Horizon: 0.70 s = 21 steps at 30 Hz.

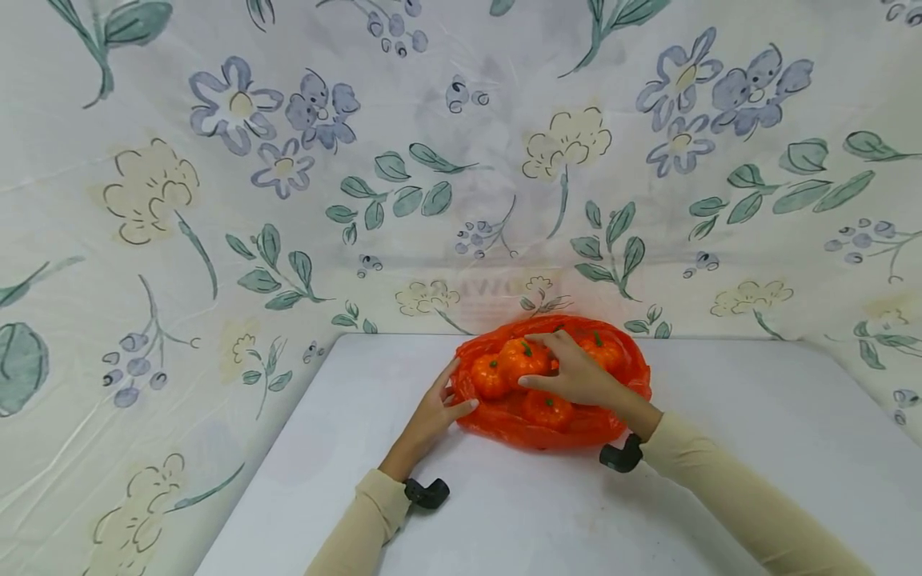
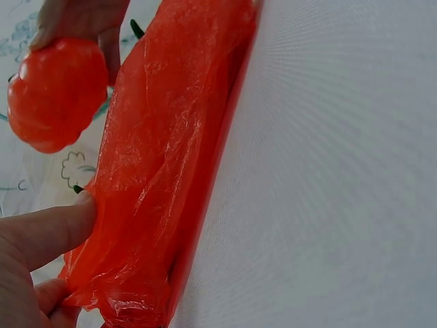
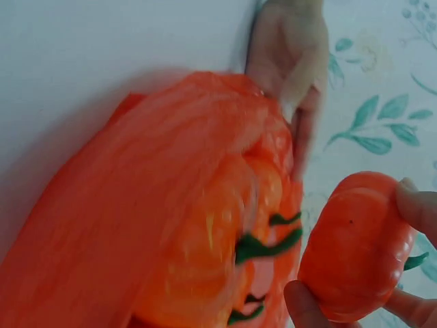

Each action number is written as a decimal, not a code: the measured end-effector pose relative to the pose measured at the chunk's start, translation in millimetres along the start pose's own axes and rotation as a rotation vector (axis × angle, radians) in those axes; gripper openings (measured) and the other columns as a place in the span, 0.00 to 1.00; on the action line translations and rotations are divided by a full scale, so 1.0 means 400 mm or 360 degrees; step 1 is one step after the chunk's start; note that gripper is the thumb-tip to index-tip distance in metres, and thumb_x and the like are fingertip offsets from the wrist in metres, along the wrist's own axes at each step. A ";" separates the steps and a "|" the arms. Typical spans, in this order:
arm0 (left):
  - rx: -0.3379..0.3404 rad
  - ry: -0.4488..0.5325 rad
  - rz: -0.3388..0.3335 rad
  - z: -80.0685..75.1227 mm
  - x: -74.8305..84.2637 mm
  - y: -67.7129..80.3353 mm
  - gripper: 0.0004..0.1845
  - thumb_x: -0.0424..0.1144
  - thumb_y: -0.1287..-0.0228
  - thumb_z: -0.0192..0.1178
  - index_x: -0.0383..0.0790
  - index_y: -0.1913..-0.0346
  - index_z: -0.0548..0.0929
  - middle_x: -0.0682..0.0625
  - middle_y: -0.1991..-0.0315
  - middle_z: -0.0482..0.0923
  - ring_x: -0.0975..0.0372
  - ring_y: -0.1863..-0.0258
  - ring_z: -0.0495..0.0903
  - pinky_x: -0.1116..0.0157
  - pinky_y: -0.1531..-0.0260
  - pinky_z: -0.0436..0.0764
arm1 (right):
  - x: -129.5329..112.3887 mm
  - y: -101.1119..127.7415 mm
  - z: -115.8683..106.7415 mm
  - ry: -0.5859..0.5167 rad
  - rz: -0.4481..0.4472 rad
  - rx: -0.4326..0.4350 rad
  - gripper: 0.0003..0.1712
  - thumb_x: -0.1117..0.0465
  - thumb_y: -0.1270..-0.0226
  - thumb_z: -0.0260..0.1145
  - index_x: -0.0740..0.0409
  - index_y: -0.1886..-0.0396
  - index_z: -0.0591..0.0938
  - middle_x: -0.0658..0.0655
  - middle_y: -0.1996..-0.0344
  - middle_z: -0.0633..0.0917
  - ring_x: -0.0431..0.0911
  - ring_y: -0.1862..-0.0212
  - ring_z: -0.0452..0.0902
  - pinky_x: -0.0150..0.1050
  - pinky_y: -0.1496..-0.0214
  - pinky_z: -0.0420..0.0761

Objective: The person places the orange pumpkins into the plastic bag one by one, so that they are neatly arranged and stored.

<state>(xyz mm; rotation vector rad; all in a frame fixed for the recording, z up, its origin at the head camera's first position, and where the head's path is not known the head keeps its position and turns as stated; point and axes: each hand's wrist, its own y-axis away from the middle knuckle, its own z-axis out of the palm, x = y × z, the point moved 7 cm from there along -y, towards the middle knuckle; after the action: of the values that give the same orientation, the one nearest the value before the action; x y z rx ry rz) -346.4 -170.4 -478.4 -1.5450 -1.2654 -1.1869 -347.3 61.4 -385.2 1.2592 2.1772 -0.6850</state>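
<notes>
My right hand [image 1: 576, 376] grips a small orange pumpkin [image 1: 520, 364] with a green stem, held up over an orange plastic bag [image 1: 504, 428]. In the right wrist view the fingers and thumb sit round the sides of this pumpkin [image 3: 358, 246], apart from the bag. Several more pumpkins lie in the open bag, among them one at the left [image 1: 487, 378], one in front [image 1: 549, 410] and one at the back right [image 1: 603, 350]. At the bag's left edge, my left hand [image 1: 430, 412] pinches the plastic [image 2: 130, 273] between thumb and fingers.
The bag lies on a white table [image 1: 519, 512] near its back edge. Behind and at the sides hangs a floral cloth [image 1: 446, 176]. Each wrist wears a black camera mount, the left one [image 1: 427, 494] and the right one [image 1: 621, 454] close above the table.
</notes>
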 end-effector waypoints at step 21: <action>-0.0003 0.0024 0.0008 -0.001 0.002 0.002 0.44 0.40 0.35 0.66 0.54 0.20 0.55 0.44 0.21 0.52 0.43 0.30 0.66 0.46 0.36 0.76 | 0.009 -0.007 0.097 0.0152 0.0033 -0.0073 0.43 0.44 0.43 0.75 0.55 0.32 0.70 0.58 0.42 0.73 0.54 0.40 0.73 0.55 0.39 0.81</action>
<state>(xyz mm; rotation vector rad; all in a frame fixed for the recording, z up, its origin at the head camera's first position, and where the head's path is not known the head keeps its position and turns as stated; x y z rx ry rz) -345.8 -170.6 -477.5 -1.5372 -1.2504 -1.1946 -344.1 37.0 -415.6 1.3133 2.2405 -0.5741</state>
